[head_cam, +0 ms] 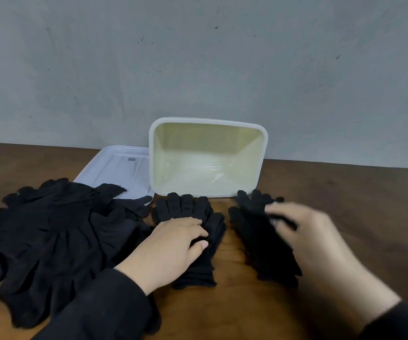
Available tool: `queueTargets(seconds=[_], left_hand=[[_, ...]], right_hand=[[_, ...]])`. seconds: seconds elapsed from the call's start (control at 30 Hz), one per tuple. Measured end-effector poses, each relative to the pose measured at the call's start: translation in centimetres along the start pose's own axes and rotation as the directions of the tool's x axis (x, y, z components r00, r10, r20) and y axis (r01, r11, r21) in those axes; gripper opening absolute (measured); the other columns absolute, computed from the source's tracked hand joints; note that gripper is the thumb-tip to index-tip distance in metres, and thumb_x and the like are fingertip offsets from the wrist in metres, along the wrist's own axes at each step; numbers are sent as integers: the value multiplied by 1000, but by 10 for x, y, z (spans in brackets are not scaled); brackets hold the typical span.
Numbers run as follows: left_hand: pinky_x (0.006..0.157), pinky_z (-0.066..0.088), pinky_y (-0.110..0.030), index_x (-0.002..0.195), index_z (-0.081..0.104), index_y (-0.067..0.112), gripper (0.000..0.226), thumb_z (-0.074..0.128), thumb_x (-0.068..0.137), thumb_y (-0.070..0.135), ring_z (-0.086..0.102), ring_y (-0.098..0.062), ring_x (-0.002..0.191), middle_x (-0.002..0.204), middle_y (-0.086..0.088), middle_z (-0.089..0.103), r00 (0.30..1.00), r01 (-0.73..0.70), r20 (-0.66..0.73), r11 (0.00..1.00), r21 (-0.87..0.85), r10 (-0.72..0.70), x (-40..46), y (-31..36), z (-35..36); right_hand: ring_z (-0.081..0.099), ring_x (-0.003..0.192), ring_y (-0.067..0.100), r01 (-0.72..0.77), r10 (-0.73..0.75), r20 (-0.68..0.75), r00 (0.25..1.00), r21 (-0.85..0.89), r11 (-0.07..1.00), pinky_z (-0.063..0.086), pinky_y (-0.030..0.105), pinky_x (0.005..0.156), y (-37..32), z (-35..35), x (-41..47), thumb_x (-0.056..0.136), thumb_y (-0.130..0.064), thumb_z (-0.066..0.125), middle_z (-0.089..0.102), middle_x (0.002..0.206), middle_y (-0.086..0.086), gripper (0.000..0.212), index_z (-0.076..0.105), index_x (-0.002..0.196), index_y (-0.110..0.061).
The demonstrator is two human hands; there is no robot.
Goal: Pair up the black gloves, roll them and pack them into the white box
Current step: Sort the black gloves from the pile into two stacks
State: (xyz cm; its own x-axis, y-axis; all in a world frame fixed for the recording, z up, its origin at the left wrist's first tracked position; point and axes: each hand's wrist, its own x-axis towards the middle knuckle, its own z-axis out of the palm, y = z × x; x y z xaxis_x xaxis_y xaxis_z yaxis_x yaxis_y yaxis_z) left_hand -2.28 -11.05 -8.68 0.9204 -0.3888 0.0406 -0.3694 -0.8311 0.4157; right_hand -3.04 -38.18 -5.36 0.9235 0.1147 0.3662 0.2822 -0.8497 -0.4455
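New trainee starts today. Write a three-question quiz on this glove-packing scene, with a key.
1. True or false: the box already holds rolled gloves.
2. On which side of the box does the lid lie? A) its left B) its right C) on top
3. What does the left hand rest on?

Key:
1. False; it holds none.
2. A.
3. The middle gloves. The pile lies further left, and the blurred right hand is at the right glove.
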Motion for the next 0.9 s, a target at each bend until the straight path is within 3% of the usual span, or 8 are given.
queueTargets(seconds=[0.07,0.17,0.33,0.43,0.53,0.67,0.77,0.9], left_hand=[[119,7,-23,142,48,37,41,38,104,46,18,-1,147,158,19,29,1000,-1,-2,1000,3,1,0,-1,0],[119,6,-23,142,48,37,41,38,104,47,18,-1,147,158,19,29,1000,-3,-8,1000,13,3,1,-2,2],[121,7,-28,142,49,37,41,37,104,47,18,-2,147,157,19,31,1000,-3,-20,1000,26,3,3,-1,4],[122,6,-30,142,50,35,41,35,105,44,20,-4,147,157,16,33,999,2,-53,999,53,1,1,-1,5],[118,17,-24,139,54,27,37,38,106,26,35,-8,140,150,11,44,985,13,-172,1000,-21,-16,-5,-8,2],[98,44,-28,118,65,20,32,43,98,7,56,-9,109,118,7,63,919,13,-387,986,-164,-77,-2,5,-9],[90,48,-29,112,65,20,26,47,96,11,57,-7,98,105,8,66,874,17,-475,984,-179,-102,-13,3,-28],[85,51,-32,109,67,28,23,52,94,19,61,-7,89,96,13,68,796,126,-564,972,-197,-218,-31,-25,-61]], right_hand=[[42,129,-15,29,-22,127,992,-54,998,31,16,114,14,21,-23,91,-12,69,59,132,-22,39,69,124,-31],[22,135,-24,21,-20,156,988,-2,1000,16,6,114,23,30,-37,95,-22,64,48,140,-29,38,63,132,-31],[17,139,-21,36,-29,179,983,-34,999,12,34,125,22,23,-39,90,-63,41,42,143,-33,52,59,133,-38],[39,133,-14,128,-128,35,991,-11,992,25,39,122,1,23,-33,94,-46,48,58,130,-29,36,72,118,-34],[52,121,-12,230,-222,-68,973,144,962,36,19,112,-44,41,-21,94,-34,53,63,119,-29,29,72,117,-33],[51,117,-16,178,-168,-61,984,258,950,34,0,98,-69,68,-7,98,-19,54,63,118,-28,30,68,122,-32],[50,116,-18,169,-191,62,980,261,950,37,4,100,-72,95,-5,98,-16,57,61,118,-30,30,68,121,-33],[41,119,-25,155,-201,167,965,253,955,27,-6,95,-66,109,-7,97,-24,59,56,120,-37,26,69,117,-38]])
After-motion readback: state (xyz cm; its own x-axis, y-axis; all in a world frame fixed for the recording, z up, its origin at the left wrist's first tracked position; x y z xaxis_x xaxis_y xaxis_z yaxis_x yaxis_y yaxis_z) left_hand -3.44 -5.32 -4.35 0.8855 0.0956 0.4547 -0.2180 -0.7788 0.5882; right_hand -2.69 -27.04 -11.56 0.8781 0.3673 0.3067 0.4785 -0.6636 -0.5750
